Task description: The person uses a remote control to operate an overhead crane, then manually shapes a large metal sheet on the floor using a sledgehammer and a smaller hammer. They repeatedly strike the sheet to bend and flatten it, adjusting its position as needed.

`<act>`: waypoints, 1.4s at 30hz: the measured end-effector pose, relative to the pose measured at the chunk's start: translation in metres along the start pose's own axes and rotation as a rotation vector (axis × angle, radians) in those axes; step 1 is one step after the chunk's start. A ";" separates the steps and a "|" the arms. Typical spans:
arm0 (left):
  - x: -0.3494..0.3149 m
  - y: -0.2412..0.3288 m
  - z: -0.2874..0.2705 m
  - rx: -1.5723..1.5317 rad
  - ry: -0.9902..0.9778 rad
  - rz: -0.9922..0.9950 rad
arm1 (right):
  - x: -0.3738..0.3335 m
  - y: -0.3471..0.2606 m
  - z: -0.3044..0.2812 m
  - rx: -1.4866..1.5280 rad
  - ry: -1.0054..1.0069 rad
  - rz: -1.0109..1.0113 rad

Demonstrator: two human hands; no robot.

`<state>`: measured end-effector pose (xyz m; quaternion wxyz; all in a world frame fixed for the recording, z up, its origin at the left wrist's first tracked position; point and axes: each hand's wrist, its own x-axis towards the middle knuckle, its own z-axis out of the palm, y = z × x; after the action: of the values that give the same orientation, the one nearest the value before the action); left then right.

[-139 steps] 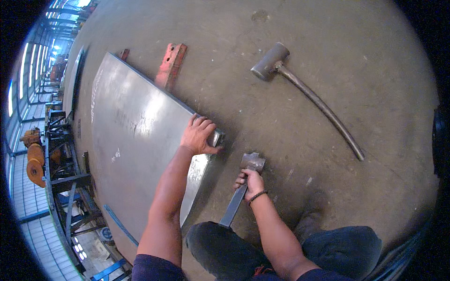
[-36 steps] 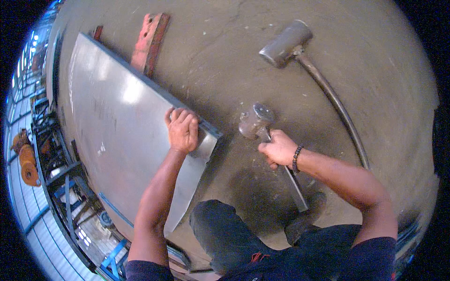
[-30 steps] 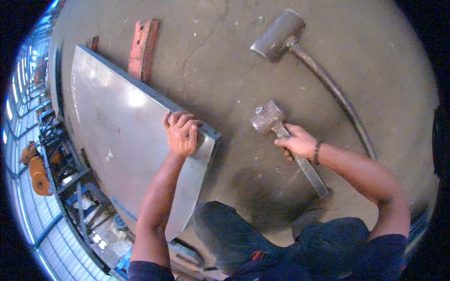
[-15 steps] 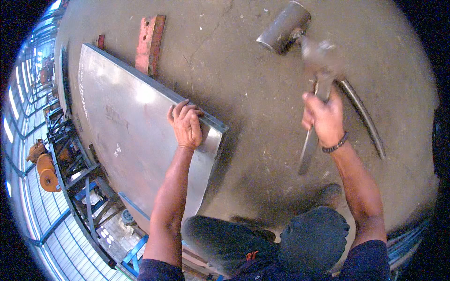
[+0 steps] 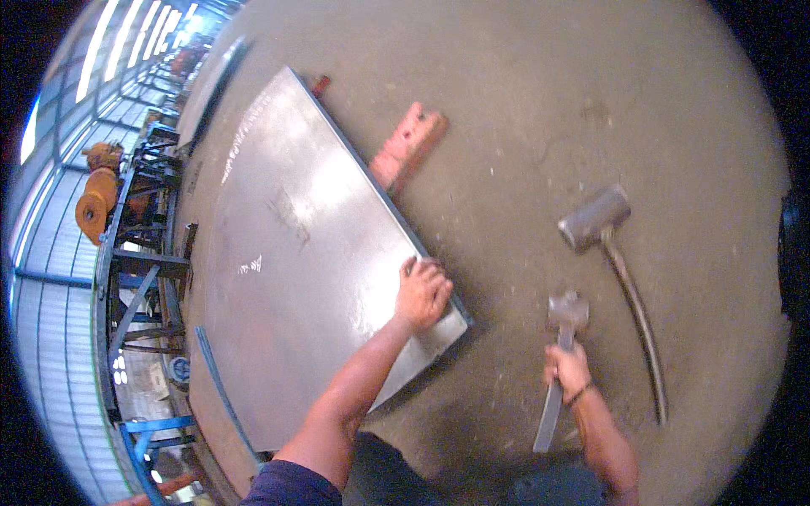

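My left hand [image 5: 424, 293] rests at the near right corner of a large grey metal sheet [image 5: 278, 337] with a folded edge, its fingers curled over that edge. My right hand [image 5: 570, 368] is wrapped round the handle of a small hammer [image 5: 567, 310]. This hammer has a grey metal head and a flat bar for a handle, and it is held above the floor to the right of the sheet. Beyond it lies a larger sledgehammer [image 5: 597, 218] with a cylindrical head and a long, slightly bent metal handle.
A red bar with holes [image 5: 408, 145] pokes out from under the sheet's far edge, with a smaller red piece [image 5: 321, 85] farther off. Along the left stand dark metal frames [image 5: 152, 261], orange machinery [image 5: 97, 198] and a blue stand [image 5: 160, 426]. Concrete floor [image 5: 523, 169] surrounds the sheet.
The view has turned, so the sheet and sledgehammer appear farther right and lower. The small hammer, blurred before, is now sharper and lower in view. Both hands keep their holds.
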<state>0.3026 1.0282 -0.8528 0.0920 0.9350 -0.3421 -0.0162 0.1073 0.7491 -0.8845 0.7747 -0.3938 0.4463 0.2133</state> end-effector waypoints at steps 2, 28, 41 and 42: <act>0.010 0.012 -0.010 -0.030 0.023 0.006 | -0.005 0.009 -0.028 0.029 -0.039 -0.003; -0.006 0.015 -0.041 -0.136 -0.244 -0.970 | -0.047 -0.033 0.007 -1.876 0.119 -0.085; 0.014 -0.003 -0.039 -0.096 -0.506 -0.988 | -0.046 -0.155 -0.003 -1.665 0.114 0.351; 0.021 -0.003 -0.039 -0.129 -0.446 -1.067 | -0.048 -0.160 -0.018 -1.686 0.106 0.392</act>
<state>0.3244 1.0231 -0.8142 0.0537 0.9445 0.1670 -0.2777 0.1826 0.6401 -0.7807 0.1519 -0.7621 0.2347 0.5841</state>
